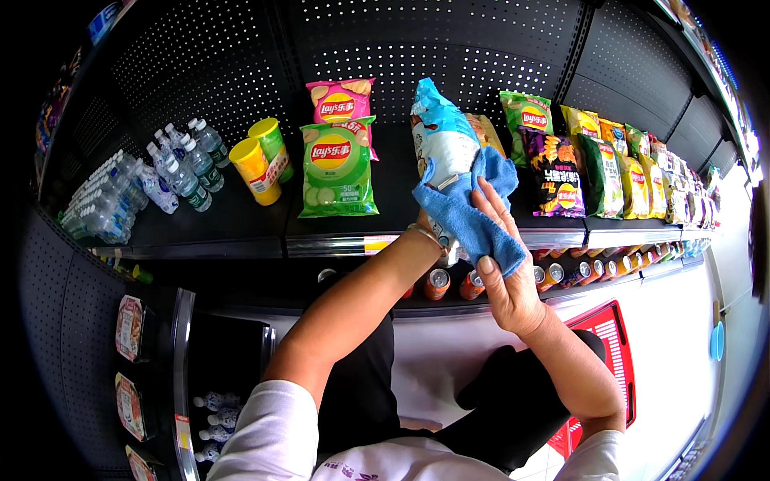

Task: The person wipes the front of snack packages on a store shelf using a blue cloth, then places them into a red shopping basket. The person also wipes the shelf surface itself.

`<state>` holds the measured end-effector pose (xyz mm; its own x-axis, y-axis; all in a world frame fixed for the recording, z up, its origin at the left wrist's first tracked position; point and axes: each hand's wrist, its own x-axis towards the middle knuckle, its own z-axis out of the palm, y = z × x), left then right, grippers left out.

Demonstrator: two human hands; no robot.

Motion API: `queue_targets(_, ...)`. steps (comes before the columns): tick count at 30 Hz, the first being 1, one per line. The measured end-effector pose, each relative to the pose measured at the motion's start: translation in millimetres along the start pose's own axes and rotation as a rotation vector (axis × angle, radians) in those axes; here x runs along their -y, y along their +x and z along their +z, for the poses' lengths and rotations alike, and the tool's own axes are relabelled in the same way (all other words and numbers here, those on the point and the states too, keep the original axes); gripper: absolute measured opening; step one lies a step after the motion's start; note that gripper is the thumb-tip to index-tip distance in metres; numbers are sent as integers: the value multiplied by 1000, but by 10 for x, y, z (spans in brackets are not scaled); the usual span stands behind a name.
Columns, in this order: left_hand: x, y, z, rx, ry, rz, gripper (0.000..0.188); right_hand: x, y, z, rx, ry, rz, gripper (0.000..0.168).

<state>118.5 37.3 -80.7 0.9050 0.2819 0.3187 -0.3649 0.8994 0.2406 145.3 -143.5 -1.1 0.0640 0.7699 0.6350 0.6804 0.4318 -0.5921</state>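
Note:
Above the shelf's front edge, a blue and white snack bag [445,132] is held up at a tilt. My left hand [428,223] is behind and under it, its fingers mostly hidden by the bag and cloth. A blue cloth [481,207] lies over the bag's lower front, pressed by my right hand [505,276], whose fingers are stretched along it. Left of the bag, a green Lay's chip bag [338,171] stands before a pink one [341,99]. To the right are a black and purple chip bag [553,174] and a green one [529,117].
Yellow-lidded chip canisters [255,171] and water bottles [186,174] stand at left on the shelf. More chip bags [634,186] line its right. Drink cans [437,284] fill the lower shelf under its edge [337,245]. A red shopping basket [615,355] is on the floor at right.

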Motion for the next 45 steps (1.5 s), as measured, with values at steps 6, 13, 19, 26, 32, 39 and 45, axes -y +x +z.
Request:
queue_targets(6,167,-146,109,82,485,19,56,-96,96,-52,-109,56,53,62)
queue_targets(13,373,-94,493,-45,465,-11,51,-419,93,-208,-251,356,480,69)
queue_targets(19,334,46,-20,65,38,-44,50,-266,27,-39,-339,454,627,60)
queue_targets(26,119,-39,307,20,-203,-1,56,-295,-115,7,-200,403,611,55)
queue_targets(32,-234,-95,230,-37,-154,130,63,-116,-78,96,-171,578,711,44)
queue_targets(39,-211,-51,277,-272,8,157,59,-57,-136,63,-165,317,598,46)
queue_targets(45,34,-63,210,-41,48,31,63,-14,-77,74,-323,322,366,52)
